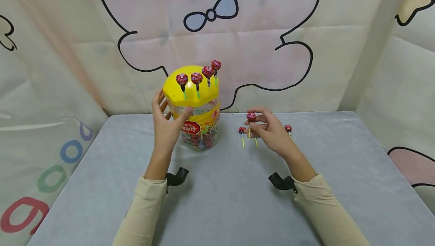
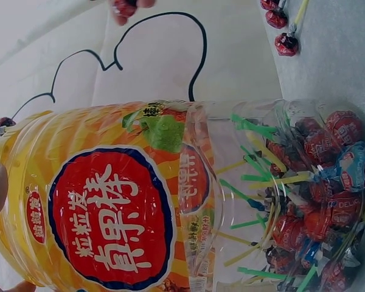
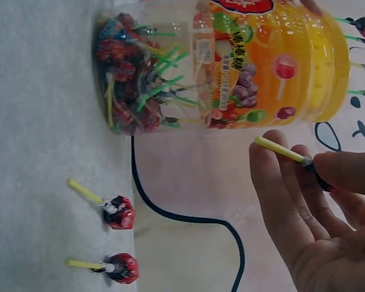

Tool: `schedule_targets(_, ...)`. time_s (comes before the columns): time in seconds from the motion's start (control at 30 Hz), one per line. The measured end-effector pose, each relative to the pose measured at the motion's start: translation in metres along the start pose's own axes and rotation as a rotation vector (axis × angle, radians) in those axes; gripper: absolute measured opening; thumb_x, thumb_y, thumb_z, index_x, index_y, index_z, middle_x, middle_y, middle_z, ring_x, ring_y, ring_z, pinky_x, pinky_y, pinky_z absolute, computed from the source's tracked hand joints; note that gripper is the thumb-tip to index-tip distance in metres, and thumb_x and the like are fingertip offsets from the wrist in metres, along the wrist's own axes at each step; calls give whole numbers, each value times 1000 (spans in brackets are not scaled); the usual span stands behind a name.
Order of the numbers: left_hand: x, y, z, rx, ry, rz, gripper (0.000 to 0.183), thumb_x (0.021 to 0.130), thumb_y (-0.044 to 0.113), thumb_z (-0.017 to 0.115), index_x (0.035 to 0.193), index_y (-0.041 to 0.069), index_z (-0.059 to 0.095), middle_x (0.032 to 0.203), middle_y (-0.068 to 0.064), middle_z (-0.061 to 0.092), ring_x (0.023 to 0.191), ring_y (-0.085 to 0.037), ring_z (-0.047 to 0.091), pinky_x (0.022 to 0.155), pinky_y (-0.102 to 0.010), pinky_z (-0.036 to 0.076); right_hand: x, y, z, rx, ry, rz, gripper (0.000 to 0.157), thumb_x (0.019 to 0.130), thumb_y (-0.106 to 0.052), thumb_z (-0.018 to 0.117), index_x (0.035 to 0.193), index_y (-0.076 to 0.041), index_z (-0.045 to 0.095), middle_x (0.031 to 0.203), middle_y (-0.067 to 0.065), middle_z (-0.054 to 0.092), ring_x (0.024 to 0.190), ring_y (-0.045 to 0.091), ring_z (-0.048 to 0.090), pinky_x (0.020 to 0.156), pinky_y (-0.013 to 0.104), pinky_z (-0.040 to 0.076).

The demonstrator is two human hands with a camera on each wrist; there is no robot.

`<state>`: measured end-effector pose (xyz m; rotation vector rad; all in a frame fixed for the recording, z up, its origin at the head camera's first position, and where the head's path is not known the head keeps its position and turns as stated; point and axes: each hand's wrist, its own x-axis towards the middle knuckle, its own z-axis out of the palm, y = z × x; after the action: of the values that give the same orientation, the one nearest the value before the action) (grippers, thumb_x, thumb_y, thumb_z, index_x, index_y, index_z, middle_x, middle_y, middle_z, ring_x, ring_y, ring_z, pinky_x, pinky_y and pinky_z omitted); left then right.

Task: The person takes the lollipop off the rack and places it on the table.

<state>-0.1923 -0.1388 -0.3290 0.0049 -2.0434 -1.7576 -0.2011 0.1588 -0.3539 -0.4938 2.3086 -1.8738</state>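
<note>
A clear plastic candy jar [image 1: 205,119] with a yellow lid [image 1: 172,90] and an orange fruit label stands at the back of the table. Several red-wrapped lollipops [image 1: 196,78] stick up from the lid. My left hand [image 1: 165,127] holds the jar near its top, thumb across the front and fingers around the far left side. To the right of the jar, above the table, my right hand [image 1: 273,134] pinches a lollipop [image 1: 251,117] with a yellow stick between thumb and fingers. In the right wrist view that yellow stick [image 3: 278,149] points toward the jar.
Near my right hand a lollipop [image 1: 241,129] lies on the grey tabletop [image 1: 231,200], and another lollipop [image 1: 288,128] shows beyond the wrist. More wrapped lollipops [image 2: 292,231] fill the jar's bottom. A printed cloth backdrop [image 1: 258,65] hangs directly behind the table.
</note>
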Motion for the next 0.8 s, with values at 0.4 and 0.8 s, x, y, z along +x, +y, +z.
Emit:
schedule_targets(0.4, 1, 0, 0, 6, -5, 7, 88, 84, 35, 80, 153, 31, 26, 159, 0, 27, 145, -22, 29, 117, -48, 30, 3, 11, 0, -28, -73, 75, 40, 98, -6, 59, 136, -7, 47, 118, 33, 60, 98, 35, 70, 80, 46, 61)
schedule_targets(0.8, 2, -1, -1, 18, -3, 6, 88, 84, 36, 80, 153, 31, 25, 159, 0, 26, 145, -22, 29, 117, -49, 30, 6, 30, -4, -285, -223, 61, 37, 95, -12, 66, 129, -3, 54, 95, 15, 74, 92, 34, 70, 78, 33, 59)
